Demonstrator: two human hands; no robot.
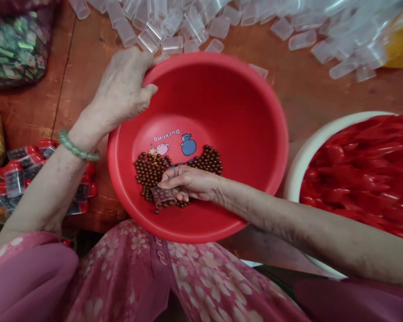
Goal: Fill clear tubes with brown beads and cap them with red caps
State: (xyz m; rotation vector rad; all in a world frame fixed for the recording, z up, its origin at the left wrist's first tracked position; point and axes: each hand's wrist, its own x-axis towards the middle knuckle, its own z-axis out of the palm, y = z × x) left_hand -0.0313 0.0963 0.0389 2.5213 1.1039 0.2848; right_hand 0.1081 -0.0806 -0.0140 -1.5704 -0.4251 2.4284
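A large red plastic basin (251,103) tilts toward my lap, with small round brown balls (206,161) gathered in its lower part. My left hand (126,82) grips the basin's rim at the upper left, thumb inside and the other fingers over the outer side. Inside the basin, my right hand (191,182) is closed around a small clear plastic container (163,195) lying among the balls. Brown balls show through the container's wall. Duckling lettering and cartoon animals are printed on the basin's floor.
Many clear plastic containers (174,22) lie across the back of the table. A white tub (297,163) of red plastic pieces stands at right. Filled containers with red caps (16,176) are piled at left, below a bag of shiny green pieces (16,49).
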